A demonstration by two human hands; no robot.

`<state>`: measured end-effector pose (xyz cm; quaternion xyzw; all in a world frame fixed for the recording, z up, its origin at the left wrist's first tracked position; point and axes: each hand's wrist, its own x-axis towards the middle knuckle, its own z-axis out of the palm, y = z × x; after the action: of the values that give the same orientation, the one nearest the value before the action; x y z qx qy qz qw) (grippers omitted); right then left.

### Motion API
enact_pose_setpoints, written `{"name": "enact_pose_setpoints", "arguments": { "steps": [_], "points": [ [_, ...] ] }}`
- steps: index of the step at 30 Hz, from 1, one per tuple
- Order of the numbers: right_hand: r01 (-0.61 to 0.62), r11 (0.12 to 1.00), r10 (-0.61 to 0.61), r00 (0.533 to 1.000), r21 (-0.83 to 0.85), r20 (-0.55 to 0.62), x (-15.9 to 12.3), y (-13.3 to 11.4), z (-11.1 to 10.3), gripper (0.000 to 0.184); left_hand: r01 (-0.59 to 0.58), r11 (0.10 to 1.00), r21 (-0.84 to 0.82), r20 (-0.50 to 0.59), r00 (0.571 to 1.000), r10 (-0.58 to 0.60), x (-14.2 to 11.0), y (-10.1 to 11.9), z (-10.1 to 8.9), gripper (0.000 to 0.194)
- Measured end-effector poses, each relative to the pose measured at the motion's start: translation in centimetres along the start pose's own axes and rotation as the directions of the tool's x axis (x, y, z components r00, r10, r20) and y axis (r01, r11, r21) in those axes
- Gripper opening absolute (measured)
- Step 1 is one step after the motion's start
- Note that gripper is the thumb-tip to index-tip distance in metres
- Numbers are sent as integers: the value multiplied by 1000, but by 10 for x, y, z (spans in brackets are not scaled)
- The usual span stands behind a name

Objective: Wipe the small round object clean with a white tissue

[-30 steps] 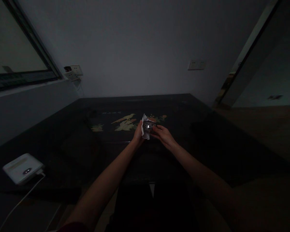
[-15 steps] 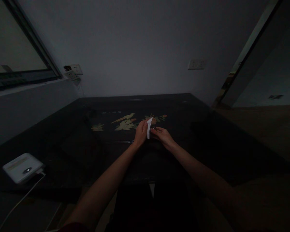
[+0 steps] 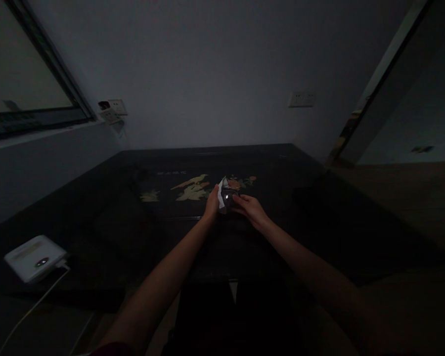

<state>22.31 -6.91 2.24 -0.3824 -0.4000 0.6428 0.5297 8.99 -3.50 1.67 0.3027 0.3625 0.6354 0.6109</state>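
Observation:
My left hand (image 3: 211, 202) is closed on a thin white sheet (image 3: 221, 199), which looks like a tissue or piece of paper and stands up along the fingers. Between the two hands a small dark, glossy object (image 3: 227, 198) catches a bright spot of light; its kind is too dim to make out. The fingertips of my right hand (image 3: 252, 208) pinch this object at its right side, and the white sheet lies against its left. Both hands are over the dark tabletop (image 3: 222, 247), in front of its inlaid bird and flower picture (image 3: 191, 189).
At the left table edge sits a white box-shaped device (image 3: 35, 254) with a white cable (image 3: 33, 306) running down off the edge. Behind the table is a pale wall with sockets (image 3: 302, 99). A window is at the upper left, a doorway at the right.
My left hand and the white sheet have shifted slightly left, and the sheet has opened out. More of the dark glossy object shows now. The right hand has hardly moved.

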Motion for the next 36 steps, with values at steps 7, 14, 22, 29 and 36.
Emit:
{"name": "enact_pose_setpoints", "arguments": {
  "steps": [7,14,22,29,36],
  "points": [
    [0,996,-6,998,91,60,2,1,1,36,166,961,-223,104,984,-146,-8,7,10,38],
    [24,995,-28,999,92,44,1,1,1,35,181,950,-254,162,976,-143,-8,7,8,32],
    [54,997,-54,998,52,14,1,1,4,38,199,924,-325,116,979,-169,-10,11,12,34],
    [73,997,-72,997,15,-23,-2,-2,7,43,187,935,-301,119,980,-158,-9,9,9,32],
    [74,997,-75,996,-22,-45,-3,-3,8,44,178,944,-276,105,982,-155,-9,9,6,28]
  ]
}}
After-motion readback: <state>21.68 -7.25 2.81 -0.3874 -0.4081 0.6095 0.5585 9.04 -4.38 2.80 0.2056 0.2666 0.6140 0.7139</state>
